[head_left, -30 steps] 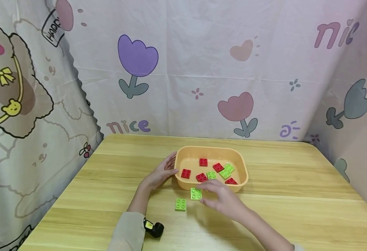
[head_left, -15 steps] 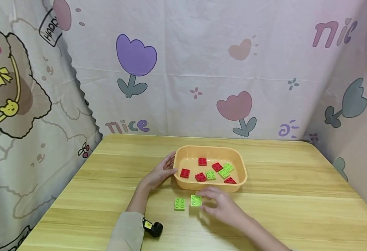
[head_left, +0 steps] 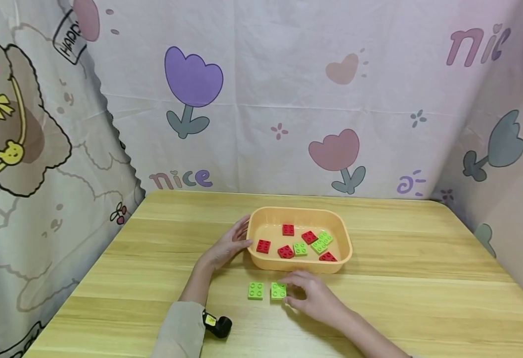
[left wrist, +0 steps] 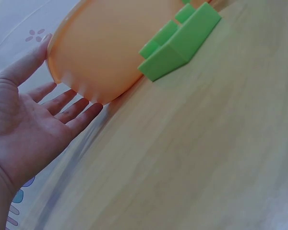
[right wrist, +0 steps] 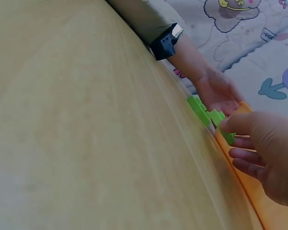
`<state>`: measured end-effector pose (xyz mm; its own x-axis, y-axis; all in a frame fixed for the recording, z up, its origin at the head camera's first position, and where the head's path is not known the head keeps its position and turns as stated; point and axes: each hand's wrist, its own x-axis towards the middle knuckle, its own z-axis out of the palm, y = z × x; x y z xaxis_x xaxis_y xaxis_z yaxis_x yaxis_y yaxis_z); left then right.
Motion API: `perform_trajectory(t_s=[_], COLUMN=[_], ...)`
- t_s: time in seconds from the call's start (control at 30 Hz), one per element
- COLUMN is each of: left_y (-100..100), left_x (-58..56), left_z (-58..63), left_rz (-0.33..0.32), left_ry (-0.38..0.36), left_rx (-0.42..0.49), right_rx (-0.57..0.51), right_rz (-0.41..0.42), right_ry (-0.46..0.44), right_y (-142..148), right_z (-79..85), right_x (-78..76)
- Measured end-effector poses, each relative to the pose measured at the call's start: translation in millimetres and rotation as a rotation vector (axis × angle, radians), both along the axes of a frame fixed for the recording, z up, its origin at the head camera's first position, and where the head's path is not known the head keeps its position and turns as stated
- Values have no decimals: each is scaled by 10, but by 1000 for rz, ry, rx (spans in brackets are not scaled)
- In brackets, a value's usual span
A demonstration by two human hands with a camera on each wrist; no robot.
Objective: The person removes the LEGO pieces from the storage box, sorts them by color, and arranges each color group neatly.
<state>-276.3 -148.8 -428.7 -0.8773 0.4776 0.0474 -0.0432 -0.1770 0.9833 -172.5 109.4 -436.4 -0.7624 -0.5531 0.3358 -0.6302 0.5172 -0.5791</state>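
My right hand (head_left: 313, 296) pinches a light green toy building brick (head_left: 278, 291) between thumb and fingers at the table surface. Left of it and apart sits a second light green brick (head_left: 255, 291), studs up. In the right wrist view, the thumb overlaps the pinched brick (right wrist: 228, 132), hiding part of it. My left hand (left wrist: 33, 117) touches the left end of an orange plastic bin (left wrist: 98, 48), its fingers straight against the outer wall and its thumb at the rim. Inside the bin lie several red bricks (head_left: 263, 246) and light green bricks (head_left: 300, 249).
The wooden table (head_left: 176, 223) reaches back to a printed curtain (head_left: 261, 99). A black wrist-worn device (head_left: 217, 325) sits on the left forearm, close to the table. The bin's front wall (head_left: 297, 265) stands just behind the right hand.
My right hand has carried its green brick toward the front edge and down, level with the other green brick. The left hand stays at the bin, which has not moved.
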Motion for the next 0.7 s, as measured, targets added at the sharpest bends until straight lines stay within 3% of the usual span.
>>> perform_trajectory(t_s=[0.33,0.7], left_y=[3,3], left_x=[2,-10], left_z=[1,-12], left_rz=[0,16], left_ry=[-3,-14], left_rx=[-6,-10], right_rx=[11,27], right_rz=[-10,-8], right_ry=[-20,46], right_y=[16,10], right_z=[-64,-132], right_x=[-32,-49])
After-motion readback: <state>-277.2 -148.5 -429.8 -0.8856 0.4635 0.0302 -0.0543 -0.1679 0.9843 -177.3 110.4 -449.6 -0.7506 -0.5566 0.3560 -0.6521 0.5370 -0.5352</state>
